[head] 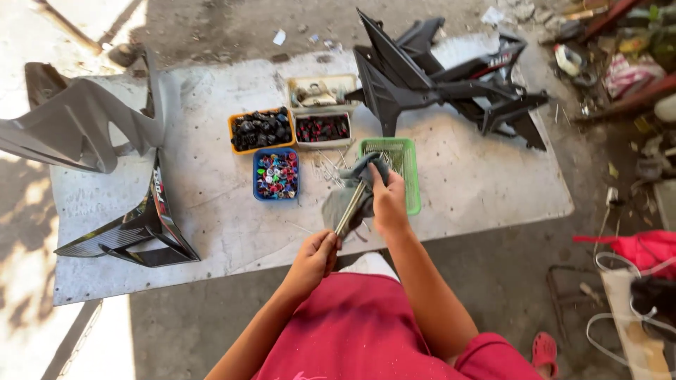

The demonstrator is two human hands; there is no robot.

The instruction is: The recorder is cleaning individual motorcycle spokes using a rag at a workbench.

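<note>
**Metal rod wiped with grey cloth**

Metal rod [350, 208] is clenched at its lower end by the left hand [314, 257], over the near edge of the sheet on the floor [211, 232]. A grey cloth [352, 193] is gripped around its upper part by the right hand [389, 203], just beside a green basket [408, 165].

Mat: grey sheet [211, 232] spread on the ground
Trays: orange [261, 130], blue [276, 174], green basket [412, 165], two pale ones [322, 91] behind
Panels: grey fairing [77, 127] at left, black fairings [436, 77] at right
Edge: red sandal [546, 350]
</note>
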